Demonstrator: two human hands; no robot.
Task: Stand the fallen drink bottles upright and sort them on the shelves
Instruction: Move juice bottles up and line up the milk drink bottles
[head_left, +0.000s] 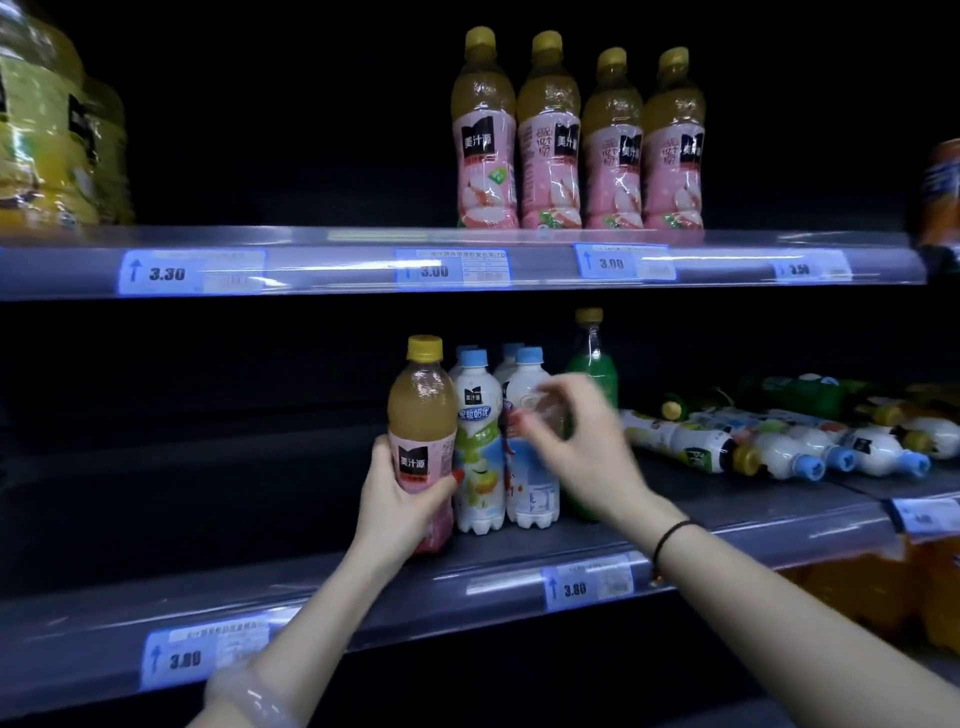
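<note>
- Two price tags reading "3.80" are seen on the front rail of the lower shelf, nearest the camera.
- One held bottle, yellow-capped with a pink label marked "美汁源", is gripped upright by the left hand at the shelf's front, just beside the white bottles. It is judged not yet sorted, since its kind is kept on the shelf above.
- The right hand is held in front of the white bottles and is blurred. Its fingers are apart and loosely curled, and nothing is seen in them.
- Four white bottles with blue caps, the front one marked "果粒奶优", are already stood up. A green bottle is upright behind them.
- Many fallen bottles, white and green, are left lying farther right on the same shelf, so much of the task is judged undone.
- Four pink-labelled bottles of the same brand are stood in a row on the upper shelf.
- The upper tags are read as "3.30", "3.00", "3.00" and "3.50".
</note>
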